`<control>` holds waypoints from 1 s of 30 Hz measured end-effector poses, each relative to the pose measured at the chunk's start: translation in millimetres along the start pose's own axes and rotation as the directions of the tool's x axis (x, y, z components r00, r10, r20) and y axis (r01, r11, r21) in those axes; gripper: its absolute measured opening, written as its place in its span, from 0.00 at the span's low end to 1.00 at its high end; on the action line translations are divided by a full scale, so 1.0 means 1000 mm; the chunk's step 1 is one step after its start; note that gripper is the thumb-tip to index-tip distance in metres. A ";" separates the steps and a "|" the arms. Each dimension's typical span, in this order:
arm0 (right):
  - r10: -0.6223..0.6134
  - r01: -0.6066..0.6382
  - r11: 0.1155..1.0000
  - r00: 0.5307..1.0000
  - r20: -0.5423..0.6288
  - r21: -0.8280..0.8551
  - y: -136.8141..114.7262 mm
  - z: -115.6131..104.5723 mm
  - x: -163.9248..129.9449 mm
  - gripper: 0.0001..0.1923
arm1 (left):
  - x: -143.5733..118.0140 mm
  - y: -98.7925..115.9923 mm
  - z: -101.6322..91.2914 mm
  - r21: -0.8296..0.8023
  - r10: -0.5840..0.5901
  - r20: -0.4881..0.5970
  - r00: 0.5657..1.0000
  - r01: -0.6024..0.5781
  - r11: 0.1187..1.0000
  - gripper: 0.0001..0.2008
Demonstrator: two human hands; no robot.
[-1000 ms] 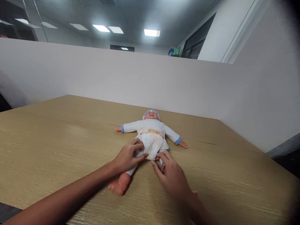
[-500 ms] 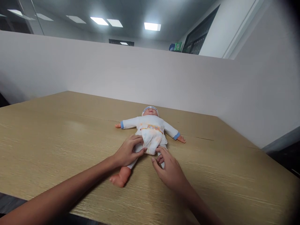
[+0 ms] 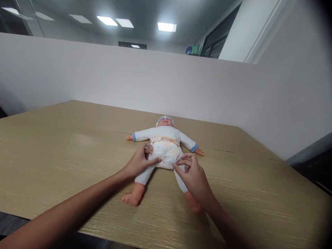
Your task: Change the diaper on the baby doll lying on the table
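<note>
A baby doll (image 3: 163,131) in a white suit with blue cuffs and a printed white cap lies on its back, arms spread, feet toward me. Around its hips is a white diaper (image 3: 166,154) with an orange patterned waistband. My left hand (image 3: 141,160) grips the diaper's left edge at the leg, thumb lying on its front. On the other side my right hand (image 3: 193,174) pinches the right leg edge of the diaper between thumb and fingers. That hand partly covers the doll's right-side leg.
The doll lies on a wide wooden table (image 3: 77,155) with a thin seam across it. A pale partition wall (image 3: 124,76) rises behind the table, with glass above. A green package (image 3: 195,49) shows beyond the glass.
My right hand has moved up and outward along the diaper's edge, and the diaper front looks flatter and wider. More of the doll's right-side leg and foot shows. My left hand shifted slightly.
</note>
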State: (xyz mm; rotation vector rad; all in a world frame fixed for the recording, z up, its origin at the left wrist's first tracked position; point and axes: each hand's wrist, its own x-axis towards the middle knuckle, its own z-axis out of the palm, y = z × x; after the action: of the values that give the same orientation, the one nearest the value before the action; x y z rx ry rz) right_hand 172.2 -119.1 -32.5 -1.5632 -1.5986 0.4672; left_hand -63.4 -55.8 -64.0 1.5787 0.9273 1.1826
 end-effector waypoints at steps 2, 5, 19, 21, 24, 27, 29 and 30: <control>0.010 -0.010 1.000 1.000 0.024 -0.013 -0.001 -0.003 0.000 0.17 | -0.002 0.001 -0.002 -0.012 -0.067 -0.038 0.997 0.067 0.998 0.30; -0.016 0.019 0.999 0.999 0.051 -0.046 -0.003 -0.004 -0.001 0.14 | -0.004 0.007 -0.006 0.066 -0.070 0.005 0.998 0.070 0.995 0.26; 0.069 -0.074 0.997 0.991 0.117 0.035 -0.008 -0.005 0.000 0.16 | -0.003 0.018 -0.005 0.098 -0.187 0.123 0.975 0.176 0.980 0.28; 0.109 -0.116 0.991 0.990 0.095 0.070 -0.007 -0.007 -0.001 0.17 | -0.002 0.017 -0.005 0.053 -0.220 0.136 0.966 0.214 0.975 0.29; 0.085 -0.087 0.996 0.994 0.074 0.027 -0.008 -0.008 -0.003 0.15 | -0.002 0.015 -0.005 0.038 -0.221 0.136 0.966 0.217 0.975 0.30; 0.007 -0.002 0.998 0.997 0.079 -0.066 -0.009 -0.003 -0.004 0.14 | -0.003 0.016 -0.005 0.095 -0.166 0.120 0.979 0.155 0.983 0.29; -0.052 0.062 0.990 0.995 0.081 -0.125 -0.009 0.002 -0.004 0.13 | -0.003 0.018 -0.005 0.158 -0.109 0.122 0.986 0.089 0.983 0.27; -0.079 0.090 0.985 0.994 0.080 -0.147 -0.008 0.004 -0.004 0.13 | -0.004 0.019 -0.005 0.191 -0.083 0.129 0.988 0.057 0.980 0.26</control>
State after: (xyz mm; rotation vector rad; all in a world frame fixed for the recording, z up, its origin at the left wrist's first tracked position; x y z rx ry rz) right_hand 163.0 -123.2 -30.0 -1.5979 -1.7850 0.3693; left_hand -68.3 -63.8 -46.4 1.7377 1.0186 0.9478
